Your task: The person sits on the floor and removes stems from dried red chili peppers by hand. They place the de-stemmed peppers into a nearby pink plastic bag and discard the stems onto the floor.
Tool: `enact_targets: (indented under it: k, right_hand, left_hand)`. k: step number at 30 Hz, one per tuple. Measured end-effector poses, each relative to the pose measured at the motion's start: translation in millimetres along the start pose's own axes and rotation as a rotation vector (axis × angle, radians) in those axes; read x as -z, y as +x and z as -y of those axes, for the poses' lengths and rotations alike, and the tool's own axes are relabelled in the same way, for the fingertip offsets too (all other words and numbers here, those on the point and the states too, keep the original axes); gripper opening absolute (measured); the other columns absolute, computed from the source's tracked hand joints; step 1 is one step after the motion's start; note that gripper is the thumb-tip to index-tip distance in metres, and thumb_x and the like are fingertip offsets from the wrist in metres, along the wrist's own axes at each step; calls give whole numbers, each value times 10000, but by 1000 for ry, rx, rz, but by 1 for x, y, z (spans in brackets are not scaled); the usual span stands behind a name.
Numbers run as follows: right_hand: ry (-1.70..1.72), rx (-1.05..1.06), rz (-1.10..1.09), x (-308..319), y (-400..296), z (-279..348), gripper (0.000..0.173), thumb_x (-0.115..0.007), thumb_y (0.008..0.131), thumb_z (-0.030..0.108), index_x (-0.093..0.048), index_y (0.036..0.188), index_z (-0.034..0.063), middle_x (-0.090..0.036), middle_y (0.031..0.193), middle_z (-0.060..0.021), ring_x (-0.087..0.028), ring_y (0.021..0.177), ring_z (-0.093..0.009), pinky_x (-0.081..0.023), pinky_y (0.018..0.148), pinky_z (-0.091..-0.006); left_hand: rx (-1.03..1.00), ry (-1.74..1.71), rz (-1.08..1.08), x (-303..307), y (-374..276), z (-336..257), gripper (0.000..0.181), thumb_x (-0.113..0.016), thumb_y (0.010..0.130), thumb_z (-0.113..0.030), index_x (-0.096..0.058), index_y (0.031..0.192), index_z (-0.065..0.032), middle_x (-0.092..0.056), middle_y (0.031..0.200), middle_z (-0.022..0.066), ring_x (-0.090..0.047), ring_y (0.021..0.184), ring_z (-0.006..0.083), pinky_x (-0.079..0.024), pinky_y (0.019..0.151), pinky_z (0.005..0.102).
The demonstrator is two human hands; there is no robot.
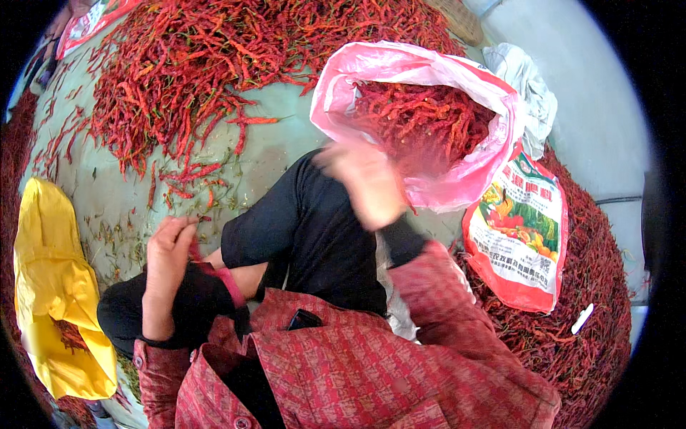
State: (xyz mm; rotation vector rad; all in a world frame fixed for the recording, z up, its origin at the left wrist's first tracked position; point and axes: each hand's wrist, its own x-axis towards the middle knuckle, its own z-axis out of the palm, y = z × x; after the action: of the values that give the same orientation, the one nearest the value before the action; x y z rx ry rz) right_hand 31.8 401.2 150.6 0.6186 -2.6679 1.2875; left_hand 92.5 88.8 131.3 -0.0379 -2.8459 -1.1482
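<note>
My left hand (167,254) is above my folded left knee, its fingers curled around a dried red chili pepper (195,250). A small dark red piece shows at its fingertips. My right hand (367,182) is motion-blurred at the near rim of an open pink-lined woven sack (335,99). Blur hides whether its fingers hold anything. Wrinkled red chili peppers (429,115) fill much of the sack's mouth. A red blurred streak lies beside my right hand, over the sack's near side.
A large heap of red chilies (214,59) spreads ahead on a pale sheet (268,104), with loose stems nearer me. A yellow sack (53,284) lies at left. A printed sack (517,236) rests at right on more chilies (584,257), near a white object (582,318).
</note>
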Motion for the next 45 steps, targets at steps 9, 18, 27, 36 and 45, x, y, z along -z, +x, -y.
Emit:
enact_targets:
  k: [9,18,27,36,45]
  right_hand:
    - [629,-146,403,-154,-1,55,331,-424,857,308,-477,1044,39,-560,920,-194,-560,866,-299,-435,726,-352]
    - [560,292,638,-137,24,72,164,-468,825,229,-502,809,69,-517,714,-113,-547,669,-280,-439,588,-358]
    - [1091,-638,92,-156,111,-19,176,-526,831,251,-495,863,81,-398,618,59,-340,501,-19,-268,436,-167]
    - [1126,-696,188,-172,115,-36,195,-483,852,267,-476,869,72,-397,602,41,-321,486,-29,-258,431,-179]
    - [821,-269,262,-172,105,-10,228,-459,862,186,-498,1030,37,-551,854,-36,-513,799,-93,-411,741,-230]
  left_hand:
    - [193,-495,92,-6,-4,-15,125,-521,809,-100,-584,878,-16,-520,745,50,-499,704,124,-406,627,233]
    - [387,-609,-44,-32,21,26,195,-487,851,-207,-569,776,-47,-475,661,-57,-405,637,36,-357,566,202]
    - [47,519,219,-67,130,106,190,-456,802,-176,-518,945,-67,-543,849,139,-559,817,297,-455,662,411]
    - [103,660,281,-59,158,128,199,-454,800,-212,-539,943,-104,-551,882,124,-561,802,297,-458,682,403]
    - [241,-158,-61,-15,110,41,117,-522,804,-116,-564,886,-42,-565,741,27,-541,644,106,-430,589,234]
